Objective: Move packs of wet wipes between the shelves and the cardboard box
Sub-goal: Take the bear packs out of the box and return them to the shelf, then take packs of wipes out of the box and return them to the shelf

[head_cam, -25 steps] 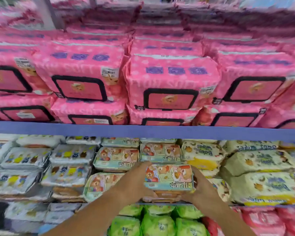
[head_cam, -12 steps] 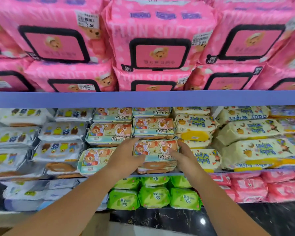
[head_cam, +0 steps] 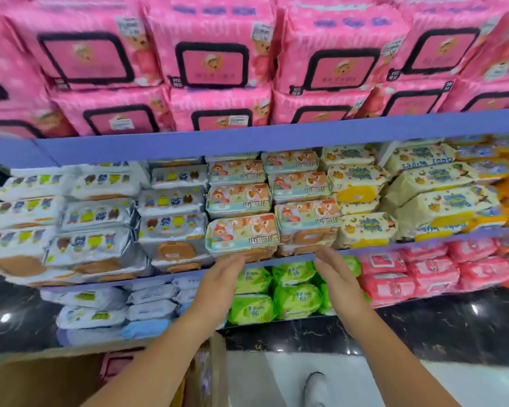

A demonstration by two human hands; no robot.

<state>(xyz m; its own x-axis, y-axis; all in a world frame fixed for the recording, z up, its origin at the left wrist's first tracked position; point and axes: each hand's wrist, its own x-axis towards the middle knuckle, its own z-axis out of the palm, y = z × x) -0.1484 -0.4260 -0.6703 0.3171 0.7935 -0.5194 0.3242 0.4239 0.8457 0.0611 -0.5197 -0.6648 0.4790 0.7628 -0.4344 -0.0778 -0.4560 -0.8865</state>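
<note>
A bear-print wipes pack (head_cam: 307,214) lies on top of the right bear stack on the middle shelf (head_cam: 276,261), with a second bear stack (head_cam: 241,233) beside it. My left hand (head_cam: 218,284) and my right hand (head_cam: 337,277) hover just below the shelf edge, fingers straight, holding nothing. The cardboard box (head_cam: 50,380) sits on the floor at the lower left, with a pink pack (head_cam: 116,364) showing inside.
Big pink packs (head_cam: 212,63) fill the top shelf. White cartoon packs (head_cam: 94,215) lie left of the bear packs, yellow packs (head_cam: 432,198) right. Green packs (head_cam: 276,295), red packs (head_cam: 429,271) and pale blue packs (head_cam: 109,306) fill the bottom shelf. My shoe (head_cam: 316,389) stands on the white floor.
Both hands held a bear-print pack against the right bear stack; now they have let go and drawn back below the shelf edge. The view tilted down, showing the box.
</note>
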